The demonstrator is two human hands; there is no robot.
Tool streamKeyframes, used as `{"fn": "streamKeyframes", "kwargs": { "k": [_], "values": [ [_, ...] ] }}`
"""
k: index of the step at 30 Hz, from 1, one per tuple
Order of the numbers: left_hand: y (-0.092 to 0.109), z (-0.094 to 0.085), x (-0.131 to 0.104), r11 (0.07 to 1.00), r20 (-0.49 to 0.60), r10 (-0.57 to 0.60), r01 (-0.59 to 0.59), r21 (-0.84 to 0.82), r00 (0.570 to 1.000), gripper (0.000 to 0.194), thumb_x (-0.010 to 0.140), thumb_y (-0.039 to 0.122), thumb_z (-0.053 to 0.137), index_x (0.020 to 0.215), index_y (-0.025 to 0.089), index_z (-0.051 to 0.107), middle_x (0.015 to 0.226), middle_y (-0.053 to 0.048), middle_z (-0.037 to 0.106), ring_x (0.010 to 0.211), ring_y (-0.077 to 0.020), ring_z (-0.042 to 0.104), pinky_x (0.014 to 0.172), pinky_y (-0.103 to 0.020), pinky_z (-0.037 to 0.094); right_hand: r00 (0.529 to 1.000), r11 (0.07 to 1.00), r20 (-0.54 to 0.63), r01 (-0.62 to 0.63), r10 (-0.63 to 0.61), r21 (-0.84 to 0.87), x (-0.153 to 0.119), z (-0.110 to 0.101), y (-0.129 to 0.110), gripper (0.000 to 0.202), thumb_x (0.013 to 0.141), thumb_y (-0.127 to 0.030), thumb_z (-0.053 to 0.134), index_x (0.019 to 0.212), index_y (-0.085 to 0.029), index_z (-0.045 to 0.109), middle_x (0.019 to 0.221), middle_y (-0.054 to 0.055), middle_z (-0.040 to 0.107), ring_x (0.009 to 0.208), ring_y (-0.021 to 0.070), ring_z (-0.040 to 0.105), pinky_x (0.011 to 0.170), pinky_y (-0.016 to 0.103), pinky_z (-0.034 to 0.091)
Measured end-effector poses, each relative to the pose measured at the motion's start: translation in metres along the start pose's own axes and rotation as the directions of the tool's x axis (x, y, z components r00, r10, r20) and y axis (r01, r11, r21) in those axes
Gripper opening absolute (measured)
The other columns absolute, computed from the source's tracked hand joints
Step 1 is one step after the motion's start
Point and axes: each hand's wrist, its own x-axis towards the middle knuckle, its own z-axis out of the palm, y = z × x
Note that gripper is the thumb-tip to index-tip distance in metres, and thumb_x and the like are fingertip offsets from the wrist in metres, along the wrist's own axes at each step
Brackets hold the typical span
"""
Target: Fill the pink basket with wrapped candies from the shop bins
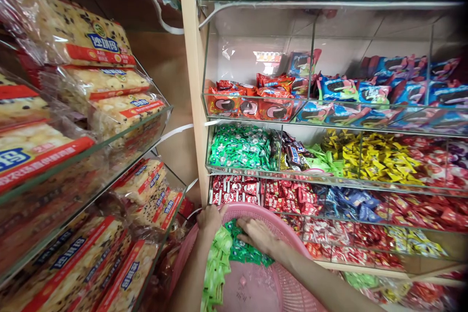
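Note:
A large pink plastic basket (292, 234) is at the lower middle. My left hand (211, 219) is closed on its far left rim. Inside the basket, my right hand (256, 235) lies on dark green candy packets (243, 252), its fingers bent down among them; whether it grips any is hidden. Light green packets (217, 273) are heaped along the basket's left side, beside my left forearm. The pink bottom of the basket shows toward the front.
Glass-fronted shelves ahead hold green candies (241, 148), yellow candies (387, 158), red-wrapped candies (290, 197) and blue cookie packs (336, 88). Shelves on the left carry large wrapped pastry bars (98, 44), their glass edges near my left arm. A wooden post (193, 78) stands between.

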Motion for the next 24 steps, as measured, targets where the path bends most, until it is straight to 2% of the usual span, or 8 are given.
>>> {"fn": "streamKeyframes", "kwargs": {
  "k": [4, 7, 10, 13, 15, 18, 21, 24],
  "values": [
    [0.001, -0.001, -0.001, 1.0, 0.006, -0.007, 0.007, -0.002, 1.0, 0.073, 0.084, 0.064, 0.019, 0.099, 0.011, 0.067, 0.103, -0.019, 0.067, 0.098, -0.0312, 0.062, 0.079, -0.036, 0.046, 1.0, 0.998, 0.023, -0.016, 0.017, -0.053, 0.003, 0.001, -0.004, 0.018, 0.086, -0.027, 0.053, 0.104, -0.021, 0.053, 0.102, 0.006, 0.062, 0.089, 0.0217, 0.06, 0.07, 0.03, 0.044],
    [0.002, -0.002, -0.002, 1.0, 0.004, -0.012, 0.012, -0.003, 1.0, 0.072, 0.085, 0.064, 0.02, 0.099, 0.012, 0.067, 0.103, -0.02, 0.067, 0.098, -0.031, 0.062, 0.079, -0.036, 0.045, 1.0, 0.999, 0.01, -0.007, 0.008, -0.034, 0.004, -0.001, -0.006, 0.025, 0.086, -0.035, 0.055, 0.107, -0.021, 0.052, 0.101, 0.007, 0.063, 0.088, 0.0227, 0.061, 0.07, 0.03, 0.044],
    [0.001, -0.003, -0.003, 1.0, 0.003, -0.007, 0.007, -0.012, 1.0, 0.071, 0.085, 0.063, 0.02, 0.1, 0.012, 0.067, 0.104, -0.02, 0.066, 0.098, -0.0308, 0.062, 0.079, -0.037, 0.045, 0.999, 0.999, -0.047, 0.018, -0.019, -0.028, 0.003, -0.014, -0.011, 0.03, 0.087, -0.044, 0.05, 0.105, -0.02, 0.054, 0.098, 0.007, 0.063, 0.085, 0.0227, 0.061, 0.068, 0.03, 0.044],
    [0.001, -0.002, -0.002, 1.0, 0.017, -0.016, 0.017, -0.022, 1.0, 0.071, 0.085, 0.062, 0.02, 0.101, 0.011, 0.067, 0.104, -0.021, 0.066, 0.099, -0.0322, 0.061, 0.079, -0.038, 0.045, 0.986, 0.995, -0.136, 0.091, -0.096, -0.043, 0.003, -0.046, -0.023, 0.032, 0.091, -0.047, 0.041, 0.098, -0.019, 0.055, 0.096, 0.007, 0.062, 0.083, 0.0207, 0.06, 0.068, 0.029, 0.044],
    [0.001, -0.002, -0.001, 0.999, 0.028, -0.024, 0.025, -0.03, 0.999, 0.071, 0.085, 0.062, 0.021, 0.102, 0.011, 0.067, 0.105, -0.022, 0.065, 0.1, -0.0328, 0.061, 0.078, -0.039, 0.046, 0.967, 0.989, -0.208, 0.143, -0.15, -0.049, 0.005, -0.079, -0.033, 0.032, 0.093, -0.045, 0.036, 0.098, -0.02, 0.055, 0.094, 0.006, 0.061, 0.081, 0.0185, 0.059, 0.067, 0.028, 0.043],
    [0.001, -0.001, -0.001, 0.999, 0.025, -0.021, 0.022, -0.038, 0.999, 0.073, 0.084, 0.064, 0.021, 0.102, 0.01, 0.066, 0.105, -0.022, 0.065, 0.1, -0.0331, 0.061, 0.08, -0.039, 0.045, 0.914, 0.986, -0.372, 0.159, -0.163, -0.042, 0.018, -0.134, -0.041, 0.032, 0.096, -0.041, 0.031, 0.102, -0.02, 0.054, 0.093, 0.005, 0.06, 0.086, 0.0164, 0.057, 0.072, 0.027, 0.042],
    [0.0, -0.002, -0.001, 0.999, 0.016, -0.012, 0.013, -0.042, 1.0, 0.075, 0.083, 0.066, 0.019, 0.102, 0.01, 0.066, 0.105, -0.023, 0.065, 0.1, -0.0337, 0.061, 0.081, -0.04, 0.045, 0.881, 0.999, -0.471, 0.04, -0.043, -0.017, 0.043, -0.179, -0.041, 0.028, 0.094, -0.039, 0.036, 0.099, -0.019, 0.056, 0.086, 0.002, 0.061, 0.078, 0.0147, 0.057, 0.07, 0.026, 0.041],
    [-0.001, -0.002, -0.001, 0.999, 0.015, -0.008, 0.009, -0.045, 1.0, 0.074, 0.084, 0.065, 0.02, 0.103, 0.01, 0.066, 0.107, -0.022, 0.065, 0.102, -0.0336, 0.06, 0.082, -0.04, 0.045, 0.905, 0.987, -0.4, -0.162, 0.146, -0.006, 0.071, -0.204, -0.04, 0.034, 0.092, -0.042, 0.04, 0.084, -0.016, 0.061, 0.075, 0.003, 0.063, 0.073, 0.0159, 0.058, 0.067, 0.027, 0.041]
  ]
}}
